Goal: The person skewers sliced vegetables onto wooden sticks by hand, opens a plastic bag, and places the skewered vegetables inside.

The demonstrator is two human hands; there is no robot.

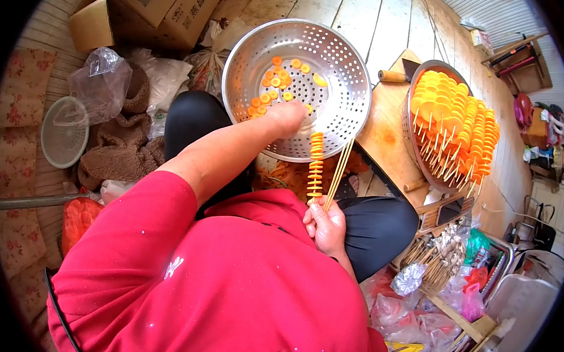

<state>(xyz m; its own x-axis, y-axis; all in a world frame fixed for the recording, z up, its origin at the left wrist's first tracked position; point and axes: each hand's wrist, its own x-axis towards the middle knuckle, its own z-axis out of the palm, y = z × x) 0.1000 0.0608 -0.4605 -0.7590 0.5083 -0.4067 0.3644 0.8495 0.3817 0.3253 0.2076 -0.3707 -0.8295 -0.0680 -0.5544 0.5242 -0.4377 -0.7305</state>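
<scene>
Right grip (328, 225): loaded skewer (315, 167), thin orange discs (316, 150), gapped.

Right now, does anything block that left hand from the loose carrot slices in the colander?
Nothing visible does: the left hand is inside the perforated metal colander, right beside the loose carrot slices. Whether it touches any is hidden.

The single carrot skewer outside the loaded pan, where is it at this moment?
In the head view, the carrot skewer is slightly right of centre, in the right hand, beside bare bamboo skewers, its top showing against the metal colander.
</scene>
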